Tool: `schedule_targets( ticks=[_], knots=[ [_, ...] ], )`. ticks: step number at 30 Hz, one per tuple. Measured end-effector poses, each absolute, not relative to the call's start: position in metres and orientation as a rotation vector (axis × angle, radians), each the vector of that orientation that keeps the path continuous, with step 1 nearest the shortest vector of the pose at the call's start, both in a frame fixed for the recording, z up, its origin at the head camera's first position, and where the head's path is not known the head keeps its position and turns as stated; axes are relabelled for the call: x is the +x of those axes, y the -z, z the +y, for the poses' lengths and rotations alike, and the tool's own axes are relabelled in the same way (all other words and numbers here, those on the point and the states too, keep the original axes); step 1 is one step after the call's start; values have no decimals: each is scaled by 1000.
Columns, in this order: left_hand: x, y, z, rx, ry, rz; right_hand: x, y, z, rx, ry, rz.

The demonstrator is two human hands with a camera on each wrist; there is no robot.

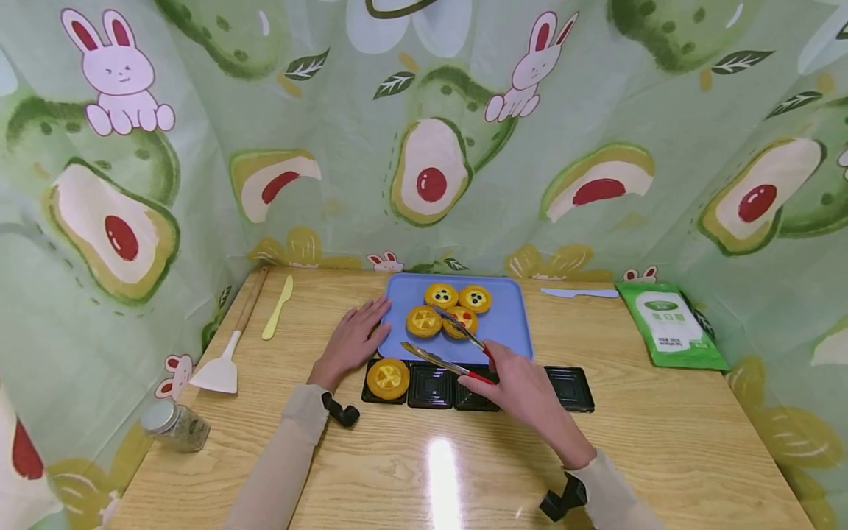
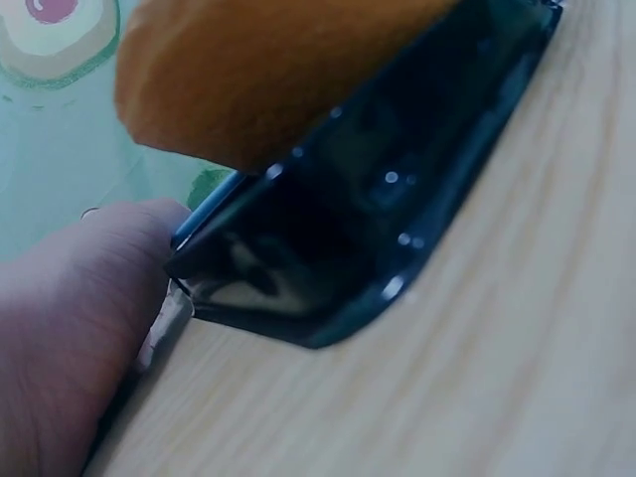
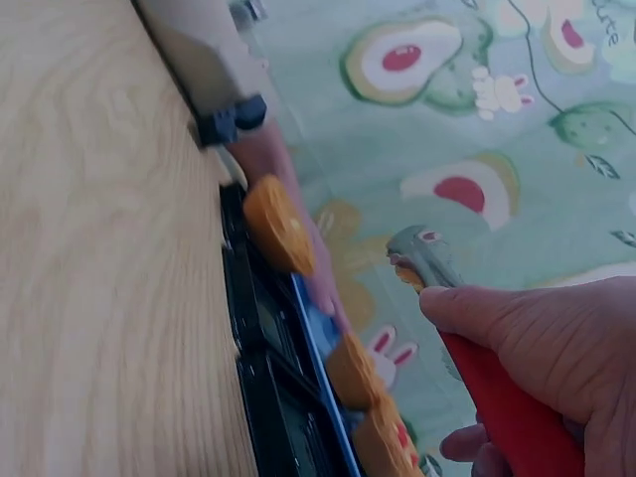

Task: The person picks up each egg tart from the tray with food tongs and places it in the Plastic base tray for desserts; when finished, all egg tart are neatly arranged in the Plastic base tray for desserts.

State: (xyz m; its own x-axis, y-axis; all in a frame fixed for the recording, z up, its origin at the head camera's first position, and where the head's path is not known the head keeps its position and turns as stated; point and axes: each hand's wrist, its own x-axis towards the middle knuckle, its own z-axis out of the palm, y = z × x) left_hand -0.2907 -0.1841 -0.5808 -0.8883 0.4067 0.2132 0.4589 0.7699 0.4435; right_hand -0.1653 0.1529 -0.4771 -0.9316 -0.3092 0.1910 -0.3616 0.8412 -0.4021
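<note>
My right hand grips red-handled metal tongs, whose arms are spread. One tip overlaps the red-topped tart in the head view; the other reaches near the tray's front edge. Beside that tart on the blue tray lie a tart with yellow pieces and two dark-dotted tarts. With fingers extended, my left hand rests at the tray's left edge. Another yellow-topped tart sits in the leftmost compartment of the black plastic row. The right wrist view shows the thumb along the red handle.
At the left lie a white spatula with a wooden handle and a yellow knife. A lidded glass jar is nearer. To the right are a pale knife and a green-and-white packet. A patterned curtain borders the table.
</note>
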Motion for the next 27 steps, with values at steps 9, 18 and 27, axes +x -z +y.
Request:
schedule_targets(
  ticks=[9, 18, 27],
  knots=[
    [-291, 582, -185, -691, 748, -2858, -172, 479, 176, 398, -513, -2902],
    [-291, 582, -183, -676, 748, -2875, -182, 491, 189, 338, -580, -2930],
    [-291, 581, -183, -674, 758, -2883, -189, 497, 200, 277, -602, -2985]
  ],
)
